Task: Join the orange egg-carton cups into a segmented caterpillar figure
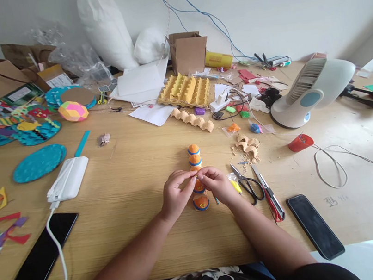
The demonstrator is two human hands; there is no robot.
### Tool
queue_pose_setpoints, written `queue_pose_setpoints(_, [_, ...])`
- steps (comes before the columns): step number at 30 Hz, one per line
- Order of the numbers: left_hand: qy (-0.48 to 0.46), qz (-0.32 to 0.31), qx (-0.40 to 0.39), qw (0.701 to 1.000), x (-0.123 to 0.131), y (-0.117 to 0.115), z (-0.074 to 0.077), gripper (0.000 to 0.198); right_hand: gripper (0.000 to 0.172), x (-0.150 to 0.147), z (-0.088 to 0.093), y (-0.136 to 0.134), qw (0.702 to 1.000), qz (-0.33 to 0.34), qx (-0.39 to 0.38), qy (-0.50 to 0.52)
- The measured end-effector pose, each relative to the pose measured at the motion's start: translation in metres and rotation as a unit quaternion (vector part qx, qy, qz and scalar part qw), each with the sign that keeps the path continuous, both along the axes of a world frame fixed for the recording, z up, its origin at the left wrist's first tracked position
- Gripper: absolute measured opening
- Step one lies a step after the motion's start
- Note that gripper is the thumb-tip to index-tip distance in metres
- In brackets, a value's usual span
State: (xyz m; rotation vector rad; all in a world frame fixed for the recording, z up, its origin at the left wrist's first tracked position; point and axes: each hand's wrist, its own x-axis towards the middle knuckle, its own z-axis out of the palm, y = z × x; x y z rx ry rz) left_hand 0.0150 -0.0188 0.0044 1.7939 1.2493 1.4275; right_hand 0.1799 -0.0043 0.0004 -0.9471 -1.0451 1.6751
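Note:
An egg-carton strip [201, 202], its cups orange with blue bands round the edges, lies lengthwise on the table in front of me. Its nearest cup carries small yellow marks like eyes. Over the strip's middle, my left hand [179, 195] and my right hand [217, 186] meet fingertip to fingertip. Both are closed in a pinch, and whatever tiny yellowish bit is between them is too small to name. The hands partly hide the middle cups. Just right of my right hand lie a small packet with something yellow [236, 186] and black-handled scissors [253, 190].
A red utility knife [273, 199] and a phone [315, 226] lie right. Carton scraps [247, 146], a red cup [300, 142] and a white fan [308, 89] stand beyond. Left are a power bank [69, 178], a black tablet-like device [40, 255] and paper cutouts. Yellow egg trays [184, 91] lie behind.

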Motion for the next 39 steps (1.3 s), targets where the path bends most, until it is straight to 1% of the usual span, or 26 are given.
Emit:
queue_pose_setpoints(13, [0.017,0.004,0.026,1.0,-0.0003,0.0003,-0.0003,0.012,0.035,0.0006,0.0009,-0.0004,1.0,0.002,-0.01,0.008])
queue_pose_setpoints(24, [0.056,0.006,0.067,0.996,0.0011,-0.0014,0.0044,0.014,0.034,0.0019,-0.0003,-0.0003,0.999,-0.004,-0.032,0.021])
queue_pose_setpoints(27, [0.08,0.007,0.092,0.993,0.0003,-0.0026,0.0032,0.017,0.034,0.0025,0.0004,0.0,0.999,-0.014,-0.044,0.027])
queue_pose_setpoints(33, [0.138,-0.009,0.144,0.98,-0.0023,-0.0061,0.0001,0.031,0.034,0.0016,0.0045,0.0007,0.996,-0.03,-0.061,0.065])
queue_pose_setpoints(39, [0.157,-0.018,0.162,0.974,-0.0034,-0.0078,-0.0007,0.037,0.034,0.0006,0.0095,0.0015,0.992,-0.042,-0.071,0.091])
